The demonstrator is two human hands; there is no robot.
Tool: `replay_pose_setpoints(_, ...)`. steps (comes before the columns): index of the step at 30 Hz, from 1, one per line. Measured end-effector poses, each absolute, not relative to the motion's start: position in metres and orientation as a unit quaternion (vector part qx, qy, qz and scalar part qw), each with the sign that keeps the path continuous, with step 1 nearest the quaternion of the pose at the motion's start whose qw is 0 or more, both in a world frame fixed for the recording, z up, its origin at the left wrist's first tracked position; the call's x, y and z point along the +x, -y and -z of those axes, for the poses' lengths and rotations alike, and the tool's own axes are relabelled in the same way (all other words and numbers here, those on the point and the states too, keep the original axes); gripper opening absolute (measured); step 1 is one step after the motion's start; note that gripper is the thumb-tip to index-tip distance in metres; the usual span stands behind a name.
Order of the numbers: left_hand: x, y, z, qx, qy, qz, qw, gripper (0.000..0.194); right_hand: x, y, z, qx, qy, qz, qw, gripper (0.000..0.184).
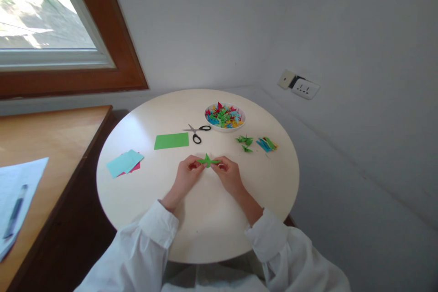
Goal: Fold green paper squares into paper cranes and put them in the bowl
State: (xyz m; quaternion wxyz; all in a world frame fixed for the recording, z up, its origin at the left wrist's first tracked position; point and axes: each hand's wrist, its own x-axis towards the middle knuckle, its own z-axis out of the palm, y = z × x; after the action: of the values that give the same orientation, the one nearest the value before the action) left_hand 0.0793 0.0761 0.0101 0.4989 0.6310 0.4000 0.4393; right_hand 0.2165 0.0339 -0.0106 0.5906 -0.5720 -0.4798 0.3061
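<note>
Left hand and right hand pinch green folded paper at its nine and three o'clock ends. Probably light, crisp, easily creased; best held there, lightly.

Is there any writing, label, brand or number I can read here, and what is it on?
No words or numbers are legible.
White sheet on the wooden desk: faint marks, too blurred to read.
Pen: no readable lettering.
Folded green paper being held: no writing visible.
</note>
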Motion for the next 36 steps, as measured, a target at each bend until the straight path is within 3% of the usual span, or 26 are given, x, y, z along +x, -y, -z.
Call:
replay_pose_setpoints(14, 0.081, -0.074, -0.015, 0.602, -0.404, -0.436, 0.533, 0.022, 0.216, -0.034, 0.009, -0.562, 0.470, -0.342, 0.588, 0.014)
replay_pose_setpoints(18, 0.081, -0.074, -0.018, 0.573, -0.389, -0.450, 0.564, 0.015, 0.216, -0.033, 0.009, -0.556, 0.476, -0.355, 0.581, 0.013)
replay_pose_setpoints(23, 0.081, -0.077, -0.015, 0.538, -0.383, -0.474, 0.582, 0.034, 0.215, -0.034, 0.010, -0.555, 0.471, -0.350, 0.590, 0.010)
replay_pose_setpoints(30, 0.081, -0.078, -0.010, 0.579, -0.417, -0.448, 0.539, 0.015, 0.215, -0.035, 0.006, -0.537, 0.397, -0.372, 0.645, 0.016)
replay_pose_setpoints(36, 0.081, -0.079, -0.002, 0.627, -0.447, -0.379, 0.513, 0.019, 0.216, -0.036, 0.006, -0.529, 0.377, -0.376, 0.661, 0.021)
